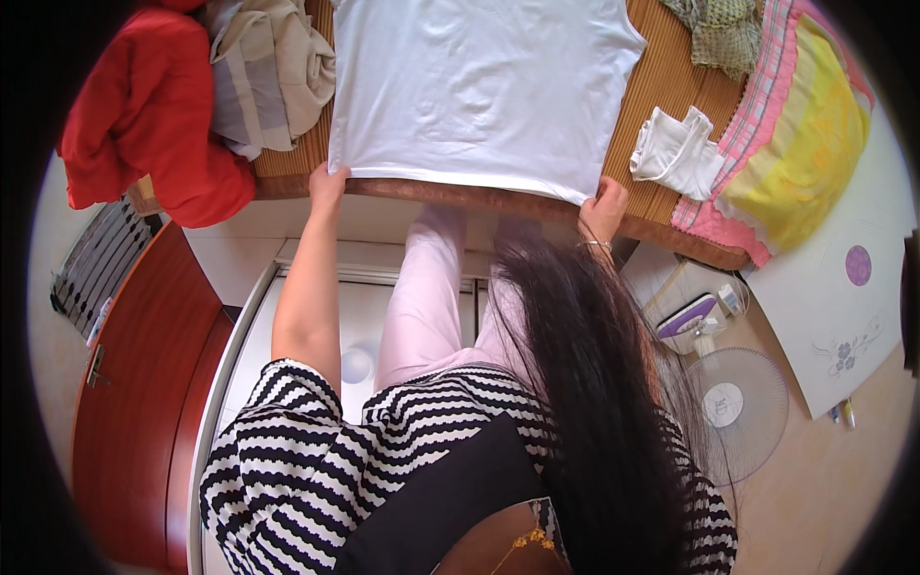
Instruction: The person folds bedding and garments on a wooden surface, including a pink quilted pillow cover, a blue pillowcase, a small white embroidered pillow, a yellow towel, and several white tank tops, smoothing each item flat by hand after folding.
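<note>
A white sleeveless shirt (474,93) lies spread flat on a brown striped mat (647,86), its upper end cut off by the top of the picture. My left hand (328,188) pinches the hem at its left corner. At the right corner of the same hem, my right hand (604,207) has its fingers closed on the fabric. The hem runs nearly straight between both hands, along the near edge of the mat. Soft creases mark the middle of the shirt.
On the left are a red garment (151,115) and a beige garment (280,79). Rightward lie a folded white cloth (675,151), a green patterned fabric (726,32) and a pink-edged yellow textile (805,144). A fan (726,410) and a reddish wooden door (136,402) stand below.
</note>
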Tool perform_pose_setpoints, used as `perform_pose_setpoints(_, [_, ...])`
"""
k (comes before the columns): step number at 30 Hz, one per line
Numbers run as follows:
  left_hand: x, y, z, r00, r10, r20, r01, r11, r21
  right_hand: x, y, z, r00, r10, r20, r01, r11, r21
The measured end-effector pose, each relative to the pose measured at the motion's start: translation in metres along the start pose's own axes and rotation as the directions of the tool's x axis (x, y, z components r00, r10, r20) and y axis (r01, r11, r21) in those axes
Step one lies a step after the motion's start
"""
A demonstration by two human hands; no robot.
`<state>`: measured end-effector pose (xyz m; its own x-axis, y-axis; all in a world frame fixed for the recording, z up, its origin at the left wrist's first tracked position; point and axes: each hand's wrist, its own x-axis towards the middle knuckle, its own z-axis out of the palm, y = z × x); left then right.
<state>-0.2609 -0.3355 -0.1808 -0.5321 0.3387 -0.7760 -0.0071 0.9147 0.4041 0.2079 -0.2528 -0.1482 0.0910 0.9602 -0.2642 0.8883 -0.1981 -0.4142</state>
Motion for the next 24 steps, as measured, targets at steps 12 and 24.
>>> perform_pose_setpoints(12, [-0.001, 0.006, 0.014, 0.994, -0.089, -0.059, 0.073, 0.972, -0.221, -0.026, -0.008, -0.008, 0.886, -0.378, 0.268, 0.391, 0.920, 0.006])
perform_pose_setpoints(24, [-0.004, 0.012, 0.028, 0.936, -0.343, 0.077, 0.304, 0.679, -0.669, -0.025, 0.019, 0.041, 0.932, 0.308, -0.190, -0.322, 0.946, -0.044])
